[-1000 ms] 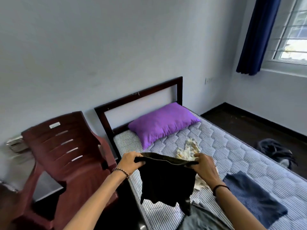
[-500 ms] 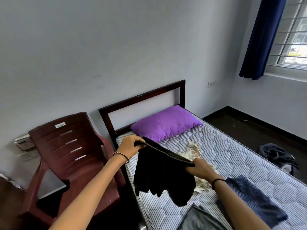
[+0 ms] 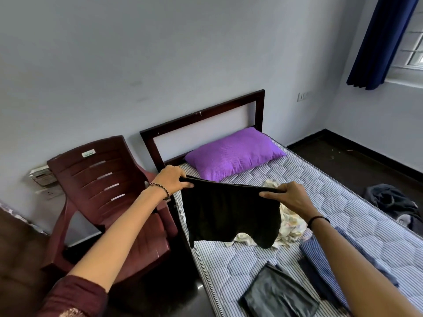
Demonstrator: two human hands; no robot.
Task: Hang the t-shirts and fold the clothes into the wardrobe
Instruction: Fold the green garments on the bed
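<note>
Head camera looks down at our two hands in the middle of the frame. Our left hand (image 3: pixel 172 179) pinches one end of the top band of the black shorts (image 3: pixel 229 216). Our right hand (image 3: pixel 290 197) pinches the other end, with its fingers curled tight on the cloth. The shorts hang flat in the air between our hands, over the left edge of the bed (image 3: pixel 343 202).

Just behind the shorts a pale flowery cloth (image 3: pixel 293 225) lies crumpled on the mattress, and the shorts hide part of it. In the lower right a folded blue cloth (image 3: pixel 320 255) lies partly under our right arm. A folded dark grey cloth (image 3: pixel 277 294) lies at the bottom of the frame. A purple pillow (image 3: pixel 233 156) sits at the far end of the bed, near the dark wooden headboard (image 3: pixel 201 117).

On the left a dark red plastic chair (image 3: pixel 103 191) stands just beside the bed, under our left arm. Only a thin strip of dark floor shows between them. At the right edge a dark heap of clothes (image 3: pixel 389 202) lies on the floor next to the bed. In the upper right a blue curtain (image 3: pixel 377 40) hangs by a window (image 3: pixel 414 53).

Bare striped mattress shows below the shorts, above the grey cloth. More bare mattress shows to the right of the pillow.
</note>
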